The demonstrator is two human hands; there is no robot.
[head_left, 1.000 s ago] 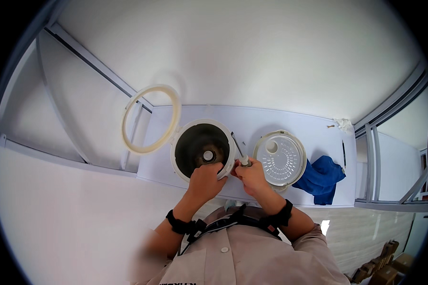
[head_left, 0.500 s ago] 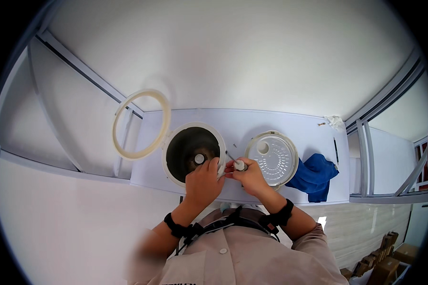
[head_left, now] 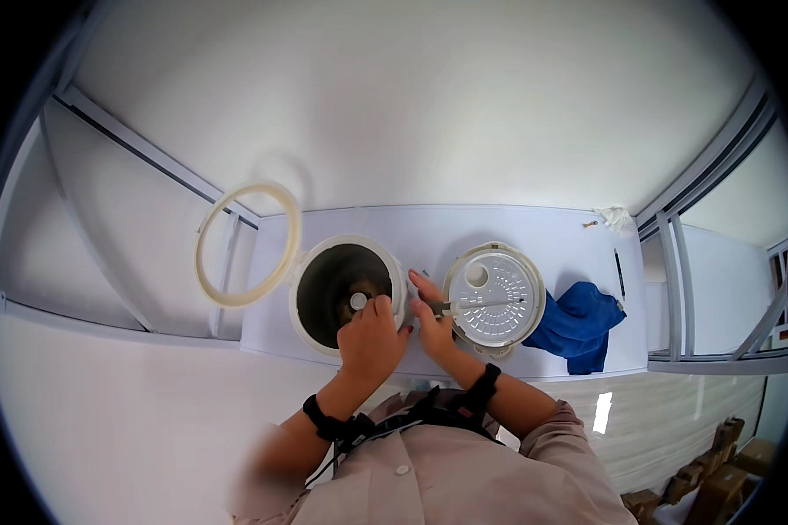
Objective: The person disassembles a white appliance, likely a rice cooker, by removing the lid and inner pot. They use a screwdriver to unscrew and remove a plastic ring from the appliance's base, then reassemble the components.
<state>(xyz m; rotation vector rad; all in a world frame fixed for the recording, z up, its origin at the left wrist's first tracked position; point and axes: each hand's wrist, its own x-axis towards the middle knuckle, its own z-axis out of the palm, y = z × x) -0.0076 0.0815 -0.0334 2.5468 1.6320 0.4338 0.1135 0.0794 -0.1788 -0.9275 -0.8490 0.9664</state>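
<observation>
A round rice cooker body [head_left: 299, 306] with a dark inside stands on the white table. My left hand [head_left: 372, 337] is closed over its near right rim, fingers bent inward. Inside, a pale round sensor [head_left: 358, 301] sits at the bottom centre. My right hand [head_left: 432, 328] rests against the cooker's right outer side, some fingers stretched along the wall. A screwdriver [head_left: 477, 304] is tucked in that hand, its shaft pointing right above the perforated round lid [head_left: 499, 325]. What lies between my hands at the rim is hidden.
A cream lid ring [head_left: 203, 262] stands up on the cooker's left. Right of the perforated lid lie a blue cloth [head_left: 582, 319] and a thin black rod [head_left: 620, 274]. A crumpled white tissue [head_left: 615, 216] lies at the far right corner of the table [head_left: 385, 219].
My right hand has turned, swinging the screwdriver's shaft from up-left to pointing right, and its fingers now lie along the cooker's side. My left hand stays at the rim.
</observation>
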